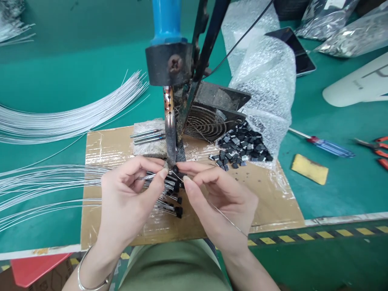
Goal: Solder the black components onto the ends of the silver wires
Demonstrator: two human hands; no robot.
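Under the tip of a fixed soldering iron [170,133] my two hands come close together. My left hand [124,202] pinches a thin silvery wire [145,177] between thumb and forefinger, its end right by the iron tip. My right hand [224,198] is closed on a fine solder wire [228,220], which runs from the fingertips across the palm toward the wrist. Below the fingers lie wires ending in small black connectors [178,211]. Exactly what touches the iron tip is partly hidden by my fingertips.
Cardboard [273,194] covers the bench under the work. Behind the iron stands a fan [209,121], beside a pile of black connectors [242,145] and bubble wrap [269,81]. White wires [75,123] lie left; a screwdriver [330,146], yellow sponge [309,169] and pliers [376,148] right.
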